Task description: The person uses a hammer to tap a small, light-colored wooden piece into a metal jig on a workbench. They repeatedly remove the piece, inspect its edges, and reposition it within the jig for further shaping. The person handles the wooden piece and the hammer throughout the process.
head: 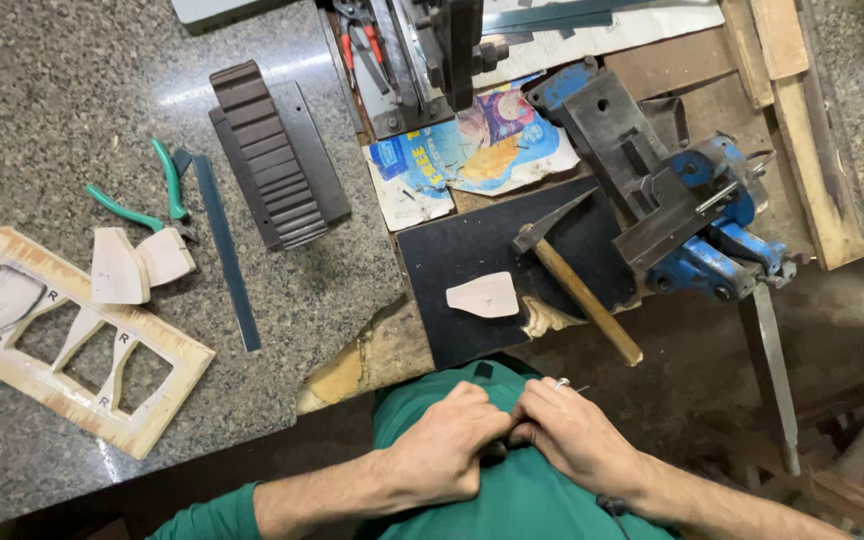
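Clearly, at the near edge both hands met against the green shirt (527,495).
Left hand (444,445): fingers curled narrow, pinching something small and dark; what it was could not be told.
Right hand (574,430): fingertips touching the left hand's, a ring on one finger; perhaps sharing the same small thing.
Black mat (472,250): just beyond the hands, carrying a pale cut piece (484,295).
Hammer (574,280): lying slanted on the mat, right of the piece.
Blue vise (697,220): further right.
Wooden template (62,335): far left on the stone top, near green pliers (147,195).
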